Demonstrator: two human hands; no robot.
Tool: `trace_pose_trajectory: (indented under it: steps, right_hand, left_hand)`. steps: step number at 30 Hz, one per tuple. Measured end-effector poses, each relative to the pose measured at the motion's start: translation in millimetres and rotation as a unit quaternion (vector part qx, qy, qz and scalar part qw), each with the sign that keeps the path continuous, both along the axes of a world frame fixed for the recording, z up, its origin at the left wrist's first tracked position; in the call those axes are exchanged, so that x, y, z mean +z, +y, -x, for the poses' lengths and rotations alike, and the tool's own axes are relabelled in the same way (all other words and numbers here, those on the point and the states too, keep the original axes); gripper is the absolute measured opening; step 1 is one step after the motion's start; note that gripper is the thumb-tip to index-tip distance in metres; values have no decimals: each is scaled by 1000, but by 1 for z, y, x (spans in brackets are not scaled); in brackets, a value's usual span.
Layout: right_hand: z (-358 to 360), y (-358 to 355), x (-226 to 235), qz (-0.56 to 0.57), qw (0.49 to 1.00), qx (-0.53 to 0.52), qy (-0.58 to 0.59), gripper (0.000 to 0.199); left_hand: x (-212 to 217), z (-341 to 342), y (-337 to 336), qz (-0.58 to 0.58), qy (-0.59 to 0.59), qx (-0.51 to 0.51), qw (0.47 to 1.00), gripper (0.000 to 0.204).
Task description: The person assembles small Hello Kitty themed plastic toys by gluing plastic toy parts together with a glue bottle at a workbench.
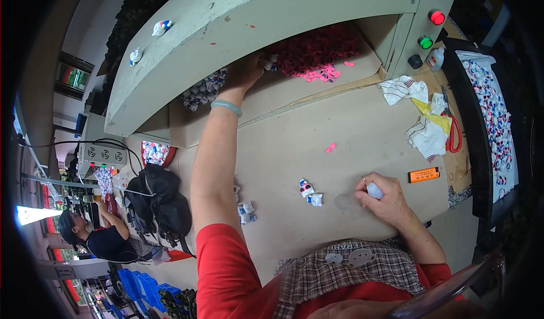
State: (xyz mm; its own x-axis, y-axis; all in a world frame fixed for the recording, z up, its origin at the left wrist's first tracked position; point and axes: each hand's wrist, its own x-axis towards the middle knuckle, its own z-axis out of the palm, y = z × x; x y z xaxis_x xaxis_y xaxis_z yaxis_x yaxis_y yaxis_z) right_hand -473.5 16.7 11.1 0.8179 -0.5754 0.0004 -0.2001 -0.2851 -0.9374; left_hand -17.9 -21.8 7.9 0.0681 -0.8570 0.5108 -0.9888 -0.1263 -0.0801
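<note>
My left hand reaches under the arch of a pale green machine, beside a heap of small grey-white figurines. Its fingers, partly hidden, look closed on a small white-and-blue figurine. Above the tabletop, my right hand grips a small whitish squeeze bottle. Left of that hand, two white-and-blue figurines lie close together, one with dark-and-pink glasses, the other plainer. Two tiny pink pieces lie farther back. More figurines sit by my left elbow.
The machine arches over the back, with lit red and green buttons. Under it lie dark red clumps and pink pieces. Rightward are an orange box, cloths, red-handled scissors and a figurine-filled tray.
</note>
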Motion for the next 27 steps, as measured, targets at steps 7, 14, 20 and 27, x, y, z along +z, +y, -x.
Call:
trace_pose_trajectory:
  steps: [7, 14, 20, 27]
  right_hand:
    - [0, 0, 1, 3, 1000, -1, 3, 17]
    - [-2, 3, -1, 20, 1000, 6, -8, 18]
    - [-5, 5, 2, 18, 1000, 11, -10, 18]
    - [-2, 3, -2, 21, 1000, -2, 1, 18]
  left_hand:
    - [19, -2, 2, -151, 128, 24, 980, 33]
    - [0, -27, 17, -47, 93, 12, 994, 32]
    - [0, -47, 33, -18, 274, 14, 961, 29]
    - [36, -6, 42, 40, 717, 5, 696, 23]
